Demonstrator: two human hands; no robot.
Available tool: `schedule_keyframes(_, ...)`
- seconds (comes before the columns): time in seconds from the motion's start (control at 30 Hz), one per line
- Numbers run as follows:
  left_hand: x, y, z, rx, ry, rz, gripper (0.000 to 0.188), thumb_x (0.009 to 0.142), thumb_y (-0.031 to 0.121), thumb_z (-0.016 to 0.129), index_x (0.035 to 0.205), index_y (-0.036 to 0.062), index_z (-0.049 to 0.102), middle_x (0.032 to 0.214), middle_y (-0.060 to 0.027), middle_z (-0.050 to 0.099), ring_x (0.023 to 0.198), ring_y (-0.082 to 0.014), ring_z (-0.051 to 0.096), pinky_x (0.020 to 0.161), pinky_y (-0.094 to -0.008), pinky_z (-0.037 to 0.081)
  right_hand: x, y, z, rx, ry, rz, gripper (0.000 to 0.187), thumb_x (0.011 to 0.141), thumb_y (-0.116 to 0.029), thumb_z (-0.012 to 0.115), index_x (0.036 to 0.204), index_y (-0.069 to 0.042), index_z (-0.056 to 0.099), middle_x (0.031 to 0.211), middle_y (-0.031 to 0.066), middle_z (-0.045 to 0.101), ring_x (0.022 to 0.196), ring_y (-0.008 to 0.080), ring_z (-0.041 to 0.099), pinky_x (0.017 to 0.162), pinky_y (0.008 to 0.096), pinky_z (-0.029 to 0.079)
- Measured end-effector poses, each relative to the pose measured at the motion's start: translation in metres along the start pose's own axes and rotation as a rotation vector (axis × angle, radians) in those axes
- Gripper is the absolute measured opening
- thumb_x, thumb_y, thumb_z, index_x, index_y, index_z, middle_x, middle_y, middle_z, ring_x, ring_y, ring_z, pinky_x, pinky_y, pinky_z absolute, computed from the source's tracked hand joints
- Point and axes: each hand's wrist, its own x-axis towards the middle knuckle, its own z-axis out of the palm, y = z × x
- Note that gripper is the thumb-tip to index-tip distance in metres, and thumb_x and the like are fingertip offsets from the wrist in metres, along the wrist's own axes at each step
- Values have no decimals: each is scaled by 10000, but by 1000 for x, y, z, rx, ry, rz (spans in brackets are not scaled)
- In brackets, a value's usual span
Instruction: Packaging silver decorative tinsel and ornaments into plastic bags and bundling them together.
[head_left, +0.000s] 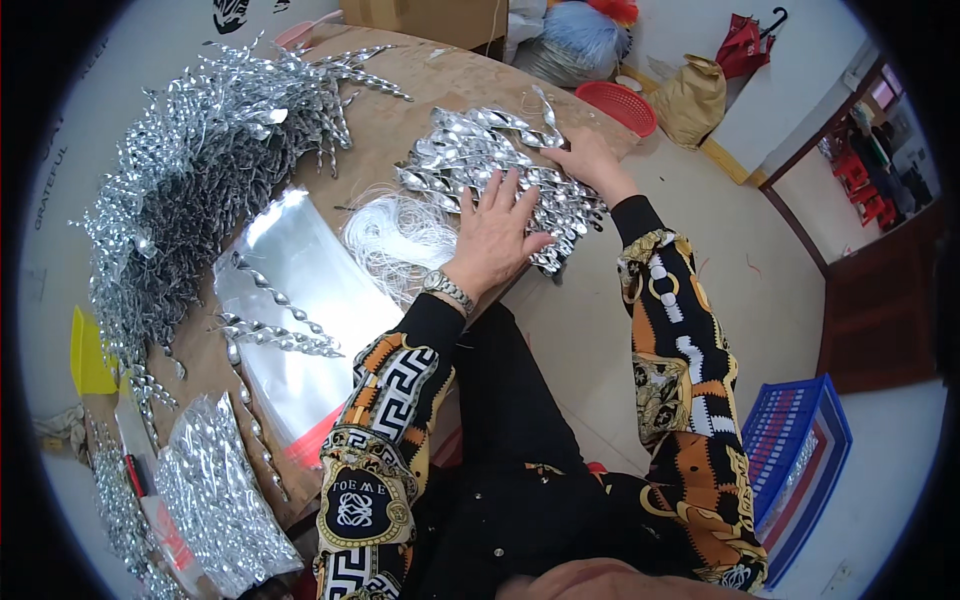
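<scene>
A pile of shiny silver twisted strips point(470, 150) lies at the right edge of the round wooden table. Spread flat over its near side is my left hand point(495, 230), fingers apart, pressing on the strips. My right hand point(592, 162) is at the pile's far right end, its fingers bent around the strip ends; the fingertips are partly hidden. Just left of my left hand sits a loose coil of thin white string point(395, 235). Farther left, a stack of clear plastic bags point(310, 260) lies flat, with a few twisted silver strips point(280, 335) across it.
A large heap of silver twisted strips point(190, 170) covers the table's left side. Filled clear bags point(225, 490) lie near left, beside a yellow plastic piece point(92, 350). A cardboard box point(425, 20) and red basket point(617, 108) stand beyond the table. Blue baskets point(795, 460) are at right.
</scene>
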Motion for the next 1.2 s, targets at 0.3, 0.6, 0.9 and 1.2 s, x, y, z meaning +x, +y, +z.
schedule_keyframes(0.3, -4, -5, -5, 23, -16, -6, 720, 913, 603, 548, 1433, 112, 472, 1552, -207, 342, 1471, -382, 259, 1119, -693, 200, -10, -34, -7, 303, -31, -198, 340, 806, -250, 681, 997, 30, 654, 893, 206, 664, 857, 350, 638, 764, 428, 487)
schedule_keyframes(0.6, -2, -4, -3, 0, -15, 4, 718, 914, 605, 544, 1429, 110, 477, 1542, -209, 353, 1478, -379, 245, 1139, -666, 183, -3, -28, -4, 269, -238, -68, 349, 886, -258, 622, 1087, 27, 623, 948, 218, 663, 911, 352, 642, 821, 427, 483)
schedule_keyframes(0.9, -3, -7, -5, -72, 19, -23, 773, 891, 575, 597, 1439, 53, 441, 1535, -232, 340, 1466, -382, 257, 1135, -642, 201, -28, -77, 2, 198, -133, -193, 362, 965, -312, 558, 1102, 22, 592, 1103, 293, 632, 1049, 475, 585, 896, 507, 463)
schedule_keyframes(1.2, -10, 12, -2, 92, 70, -56, 799, 889, 616, 567, 1476, 93, 420, 1531, -201, 368, 1434, -393, 319, 1106, -661, 228, -17, -92, 0, -12, -205, 48, 584, 960, -505, 518, 1154, 32, 640, 1144, 298, 655, 1081, 463, 624, 926, 517, 491)
